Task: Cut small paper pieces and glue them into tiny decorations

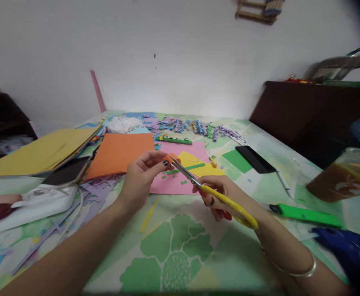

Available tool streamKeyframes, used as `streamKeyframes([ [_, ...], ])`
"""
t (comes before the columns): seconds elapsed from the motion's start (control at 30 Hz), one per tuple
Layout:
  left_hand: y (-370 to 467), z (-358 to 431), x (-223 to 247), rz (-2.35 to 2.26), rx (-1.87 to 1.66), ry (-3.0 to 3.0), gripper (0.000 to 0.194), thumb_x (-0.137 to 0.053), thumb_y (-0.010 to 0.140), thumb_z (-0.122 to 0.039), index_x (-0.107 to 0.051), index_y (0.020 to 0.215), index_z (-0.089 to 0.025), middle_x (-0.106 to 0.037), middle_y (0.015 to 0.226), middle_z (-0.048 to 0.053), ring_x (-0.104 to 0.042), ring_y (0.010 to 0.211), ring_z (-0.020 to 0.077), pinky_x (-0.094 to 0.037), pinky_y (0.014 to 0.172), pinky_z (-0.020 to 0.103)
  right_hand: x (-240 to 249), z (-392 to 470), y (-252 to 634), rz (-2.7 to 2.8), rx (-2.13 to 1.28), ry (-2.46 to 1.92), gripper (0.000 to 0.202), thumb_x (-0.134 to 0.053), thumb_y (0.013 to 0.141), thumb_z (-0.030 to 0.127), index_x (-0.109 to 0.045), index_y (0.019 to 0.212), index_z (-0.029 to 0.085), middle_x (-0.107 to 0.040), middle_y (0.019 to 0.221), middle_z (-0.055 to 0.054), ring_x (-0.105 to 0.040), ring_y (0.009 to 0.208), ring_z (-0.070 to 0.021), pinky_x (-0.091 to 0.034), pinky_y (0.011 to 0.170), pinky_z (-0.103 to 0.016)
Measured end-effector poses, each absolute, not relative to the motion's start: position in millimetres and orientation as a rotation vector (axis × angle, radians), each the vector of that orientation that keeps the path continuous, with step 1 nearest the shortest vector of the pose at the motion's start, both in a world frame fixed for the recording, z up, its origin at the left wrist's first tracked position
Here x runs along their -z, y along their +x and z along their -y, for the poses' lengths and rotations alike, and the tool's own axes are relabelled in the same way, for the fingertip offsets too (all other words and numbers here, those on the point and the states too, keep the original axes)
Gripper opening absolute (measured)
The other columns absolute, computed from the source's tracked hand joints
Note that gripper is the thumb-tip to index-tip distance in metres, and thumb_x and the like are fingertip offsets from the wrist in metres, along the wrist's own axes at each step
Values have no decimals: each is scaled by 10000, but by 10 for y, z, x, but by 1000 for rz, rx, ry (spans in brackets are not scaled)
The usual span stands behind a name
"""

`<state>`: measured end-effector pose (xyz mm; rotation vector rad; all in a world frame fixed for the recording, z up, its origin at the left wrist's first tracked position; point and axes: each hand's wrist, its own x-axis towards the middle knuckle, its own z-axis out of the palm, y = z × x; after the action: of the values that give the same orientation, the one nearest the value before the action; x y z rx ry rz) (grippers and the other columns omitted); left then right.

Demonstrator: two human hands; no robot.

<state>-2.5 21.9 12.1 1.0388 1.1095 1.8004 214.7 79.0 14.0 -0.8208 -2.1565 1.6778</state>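
Left hand [138,174] pinched an orange scrap [167,158] nearly closed over the pink sheet [183,188], right [220,189] curled round the scissors [211,190], blades up against it, so any slip could've nicked the pinching hand or spoiled the piece.

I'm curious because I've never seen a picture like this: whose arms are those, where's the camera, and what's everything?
There's no robot here, just a person's two bare hands. The camera sits on that person's head, looking forward and down, so you see almost what they would see. The left hand pinches a small orange paper piece. The right hand holds scissors, their blades at that piece. On the patterned tablecloth lie a pink sheet, a larger orange sheet, a black phone and lots of colourful paper scraps.
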Motion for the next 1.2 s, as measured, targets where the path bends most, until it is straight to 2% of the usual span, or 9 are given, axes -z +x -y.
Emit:
streamKeyframes([
  [0.2, 10, -224, -60, -1196, -1756, 1050, 280, -774, 711, -219, -659, 957, -147, -757, 839, 51, -709, 811, 191, -530, 821, 307, -145, -733, 2079, 2110, -1645, -822, 319, -700, 714, 361, -595, 947, 170, -522, 627, 48, -494, 384, -57, -347, 291, -132],
  [0.3, 31, -219, -68, -1176, -1756, 976, 272, -789, 693, -224, -660, 917, -139, -764, 846, 66, -717, 819, 202, -531, 839, 322, -142, -716, 2059, 2132, -1564, -865, 280, -680, 696, 291, -604, 939, 174, -563, 652, 31, -487, 402, -65, -352, 294, -144],
  [0.53, 46, -214, -103, -1045, -1715, 776, 189, -813, 633, -176, -691, 770, -134, -763, 791, 56, -717, 767, 190, -532, 849, 340, -91, -712, 2030, 2151, -1416, -808, 277, -708, 726, 365, -627, 912, 176, -571, 650, 33, -426, 427, -53, -396, 396, -183],
  [0.63, 42, -219, -108, -1041, -1703, 721, 191, -824, 597, -171, -687, 728, -140, -753, 752, 48, -713, 748, 192, -529, 846, 353, -96, -710, 2020, 2152, -1396, -803, 258, -711, 714, 348, -628, 889, 177, -575, 644, 30, -433, 449, -64, -397, 418, -195],
  [0.8, 50, -207, -122, -1035, -1685, 684, 176, -812, 586, -159, -690, 711, -134, -749, 779, 53, -705, 808, 187, -510, 876, 327, -103, -709, 2011, 2165, -1371, -792, 217, -704, 696, 275, -627, 878, 186, -574, 627, 35, -463, 479, -81, -402, 441, -198],
  [0.93, 59, -197, -132, -1024, -1689, 683, 126, -788, 615, -158, -692, 691, -127, -747, 764, 55, -697, 810, 182, -515, 866, 321, -101, -709, 2002, 2185, -1359, -807, 223, -714, 693, 289, -635, 873, 185, -572, 615, 35, -456, 479, -88, -404, 440, -204],
  [1.2, 58, -207, -129, -1000, -1679, 670, 96, -756, 629, -156, -690, 688, -121, -750, 812, 87, -697, 898, 231, -483, 938, 370, -71, -718, 2000, 2158, -1380, -793, 244, -719, 687, 312, -645, 885, 188, -572, 616, 35, -461, 484, -92, -401, 442, -207],
])
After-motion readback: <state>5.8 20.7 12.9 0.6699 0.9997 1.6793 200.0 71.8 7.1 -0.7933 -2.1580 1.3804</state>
